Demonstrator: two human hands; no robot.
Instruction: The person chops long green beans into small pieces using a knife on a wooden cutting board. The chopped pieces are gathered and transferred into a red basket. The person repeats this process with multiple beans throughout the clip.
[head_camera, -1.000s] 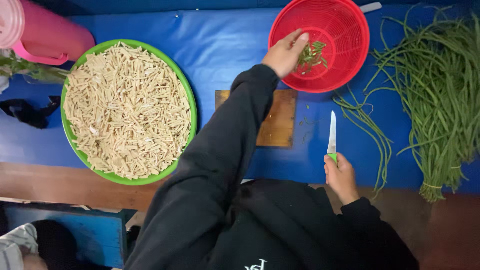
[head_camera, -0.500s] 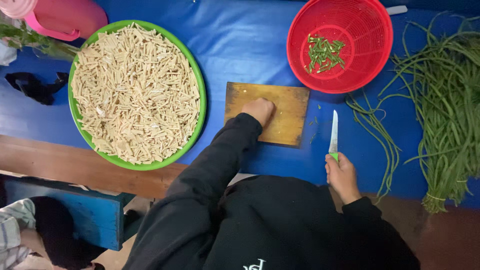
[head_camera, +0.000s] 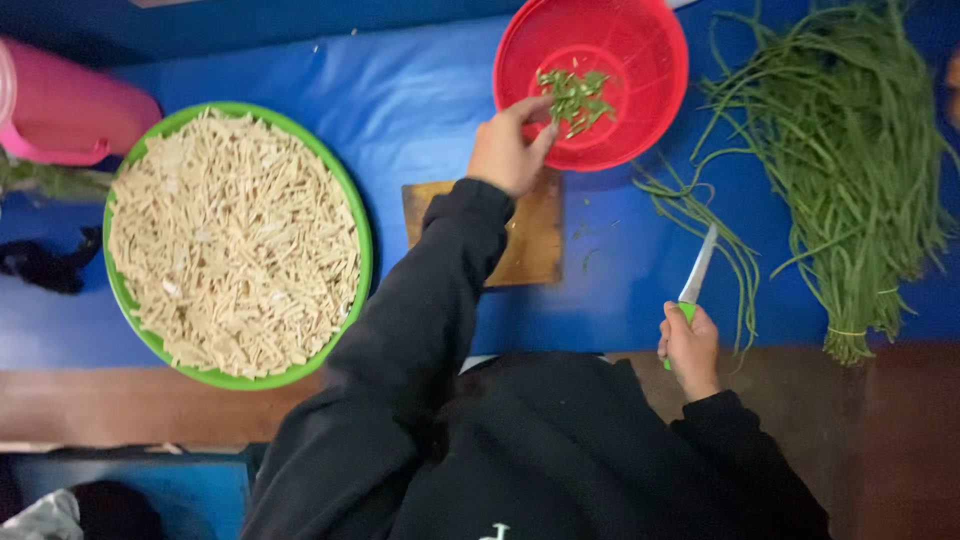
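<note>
Now we reach our left hand (head_camera: 507, 150) over the red basket (head_camera: 640, 50), fingers loosely pinched above the chopped green pieces (head_camera: 575, 97); whether it grips any we cannot tell. Our right hand (head_camera: 688, 345) clamps a green-handled knife (head_camera: 695, 275) beside the long beans (head_camera: 850, 180). A cutting board (head_camera: 535, 235) lies on the blue bench (head_camera: 420, 90).

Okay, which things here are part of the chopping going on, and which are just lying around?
In use:
left hand at the red basket
chopped greens in that basket
knife in the right hand
wooden board
bundle of long green beans

Lying about:
green tray of pale cut sticks
pink container
dark cloth
</note>
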